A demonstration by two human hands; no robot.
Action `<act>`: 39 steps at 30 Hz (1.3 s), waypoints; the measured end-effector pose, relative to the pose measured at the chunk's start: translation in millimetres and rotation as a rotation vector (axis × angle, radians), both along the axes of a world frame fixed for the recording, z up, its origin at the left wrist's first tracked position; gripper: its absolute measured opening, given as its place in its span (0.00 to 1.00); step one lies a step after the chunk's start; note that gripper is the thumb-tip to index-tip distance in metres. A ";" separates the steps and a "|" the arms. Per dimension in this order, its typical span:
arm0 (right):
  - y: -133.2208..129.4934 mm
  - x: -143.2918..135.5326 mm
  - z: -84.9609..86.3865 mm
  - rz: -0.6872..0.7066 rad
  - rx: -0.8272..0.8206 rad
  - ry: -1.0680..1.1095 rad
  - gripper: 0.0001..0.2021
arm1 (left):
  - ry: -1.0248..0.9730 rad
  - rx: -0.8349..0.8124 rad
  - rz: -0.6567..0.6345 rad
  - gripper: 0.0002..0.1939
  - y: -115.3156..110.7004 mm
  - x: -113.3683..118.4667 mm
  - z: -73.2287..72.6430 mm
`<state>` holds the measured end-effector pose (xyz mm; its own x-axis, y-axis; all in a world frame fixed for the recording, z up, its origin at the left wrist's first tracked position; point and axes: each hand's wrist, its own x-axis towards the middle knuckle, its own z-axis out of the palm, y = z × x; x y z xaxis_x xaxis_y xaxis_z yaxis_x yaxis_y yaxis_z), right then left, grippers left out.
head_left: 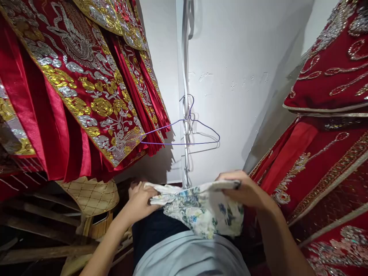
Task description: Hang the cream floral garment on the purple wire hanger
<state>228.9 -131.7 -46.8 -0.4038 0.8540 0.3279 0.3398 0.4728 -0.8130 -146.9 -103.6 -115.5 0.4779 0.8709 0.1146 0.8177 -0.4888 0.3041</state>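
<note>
A white cloth garment (201, 211) with a blue and green flower print stretches between my two hands, in front of my grey shirt. My left hand (142, 201) grips its left end, which looks gathered. On the other side my right hand (240, 188) holds the upper right edge, fingers wrapped round the fabric. The lower part hangs loose and is creased; its exact kind I cannot make out. Above the cloth, a thin purple hanger (179, 143) with nothing on it hangs by a white cord or strip (185, 69) against the wall.
Red embroidered garments with gold and silver (100, 107) hang at the left. More red beaded garments (330, 153) fill the right side. Below left are a quilted gold chair seat (90, 197) and wooden poles (43, 214). A white wall (230, 57) stands ahead.
</note>
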 end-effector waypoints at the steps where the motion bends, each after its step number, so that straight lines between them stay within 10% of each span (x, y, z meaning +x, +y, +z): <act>1: 11.0 -0.9 -0.8 -0.089 0.028 0.031 0.04 | -0.007 0.049 0.003 0.15 3.3 -3.3 6.9; 6: 105.6 -24.0 -10.4 -0.356 0.260 0.291 0.22 | -0.171 0.213 -0.021 0.19 22.6 -4.8 42.7; 12: 183.3 -48.3 -24.5 -0.343 0.169 0.220 0.13 | -0.228 0.272 0.055 0.25 57.2 -1.5 59.7; 26: 131.0 -12.6 -6.3 -0.583 0.265 0.135 0.13 | -0.257 0.353 0.296 0.26 94.0 22.2 95.0; 36: 119.6 -36.7 -23.0 -0.511 0.296 0.253 0.07 | -0.454 0.610 0.095 0.21 110.8 83.6 123.4; 39: 120.0 -18.8 -18.4 -0.710 0.420 0.386 0.33 | -0.399 0.682 0.165 0.16 117.4 77.5 122.9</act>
<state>210.1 -11.7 -65.1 0.3740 0.6400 0.6712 0.4038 0.5392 -0.7391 -69.4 13.8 7.4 0.1603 0.6035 0.7811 0.7880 -0.5548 0.2669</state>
